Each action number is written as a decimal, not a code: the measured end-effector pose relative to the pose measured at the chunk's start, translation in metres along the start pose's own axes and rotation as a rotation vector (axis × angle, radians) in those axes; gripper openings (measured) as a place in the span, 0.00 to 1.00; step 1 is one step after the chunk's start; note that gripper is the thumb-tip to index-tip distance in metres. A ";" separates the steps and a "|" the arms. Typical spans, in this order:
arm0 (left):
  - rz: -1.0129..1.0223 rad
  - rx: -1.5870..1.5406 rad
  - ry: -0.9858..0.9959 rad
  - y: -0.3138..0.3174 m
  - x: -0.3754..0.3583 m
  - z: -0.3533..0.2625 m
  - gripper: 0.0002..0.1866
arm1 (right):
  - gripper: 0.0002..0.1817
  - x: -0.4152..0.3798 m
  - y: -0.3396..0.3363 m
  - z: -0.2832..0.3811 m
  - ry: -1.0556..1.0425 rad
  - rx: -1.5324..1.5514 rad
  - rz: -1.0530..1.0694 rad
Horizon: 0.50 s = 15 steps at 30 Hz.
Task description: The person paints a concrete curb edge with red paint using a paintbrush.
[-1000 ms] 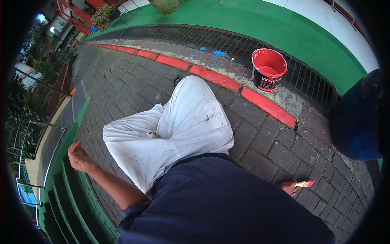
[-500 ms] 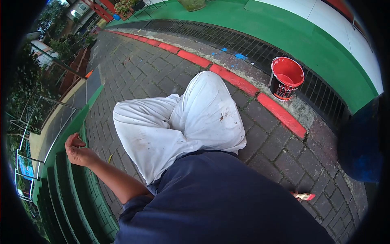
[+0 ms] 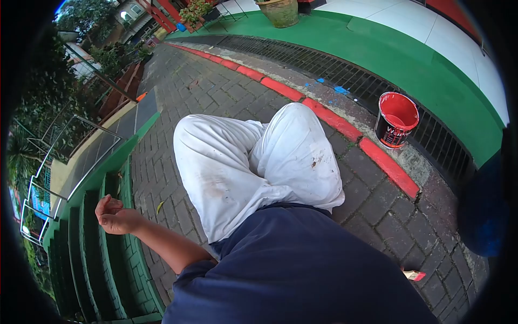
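Observation:
My left hand (image 3: 117,215) is held out at the left above the green steps, palm turned up. Its fingers are loosely bent with nothing in them. On my right, a paintbrush (image 3: 415,275) with red on its bristles shows past the edge of my dark shirt. Only a sliver of my right hand (image 3: 402,268) is visible at the handle; the shirt hides the rest. A paint bucket (image 3: 392,135), dark outside and red inside, stands on the concrete strip beside the drain grate. Red paint covers the curb (image 3: 334,120), which runs past my knees.
I sit on grey paving (image 3: 377,216) with my legs, in white trousers (image 3: 226,173), folded. Green steps (image 3: 116,254) and a metal railing (image 3: 70,194) lie to the left. A dark blue container (image 3: 483,216) is at the far right. Blue paint spots (image 3: 341,90) mark the drain's edge.
The view has swung, so the bucket, curb and my legs sit further right and lower. The left hand's fingers look slightly more curled. Less of the right hand and paintbrush shows past the shirt.

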<state>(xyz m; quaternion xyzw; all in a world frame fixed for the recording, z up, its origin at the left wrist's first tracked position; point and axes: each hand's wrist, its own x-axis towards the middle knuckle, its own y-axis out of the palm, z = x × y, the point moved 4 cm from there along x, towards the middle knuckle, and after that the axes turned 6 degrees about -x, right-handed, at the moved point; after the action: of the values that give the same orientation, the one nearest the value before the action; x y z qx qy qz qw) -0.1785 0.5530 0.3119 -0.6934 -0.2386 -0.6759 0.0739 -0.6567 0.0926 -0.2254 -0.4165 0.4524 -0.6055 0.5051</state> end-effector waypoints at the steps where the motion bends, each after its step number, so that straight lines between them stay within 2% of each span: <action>1: -0.001 -0.019 0.005 -0.001 0.000 0.000 0.38 | 0.20 -0.001 -0.001 0.000 -0.002 0.006 0.001; 7: 0.024 0.021 -0.002 0.014 -0.016 -0.001 0.38 | 0.21 -0.001 -0.005 0.001 -0.015 0.010 -0.003; 15: 0.158 0.016 -0.001 0.033 -0.038 0.000 0.36 | 0.21 0.000 -0.005 0.006 -0.071 0.039 0.012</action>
<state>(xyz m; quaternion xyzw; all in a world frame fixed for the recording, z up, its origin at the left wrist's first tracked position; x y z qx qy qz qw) -0.1629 0.5157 0.2822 -0.7096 -0.1888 -0.6658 0.1323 -0.6516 0.0922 -0.2192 -0.4250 0.4249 -0.5962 0.5324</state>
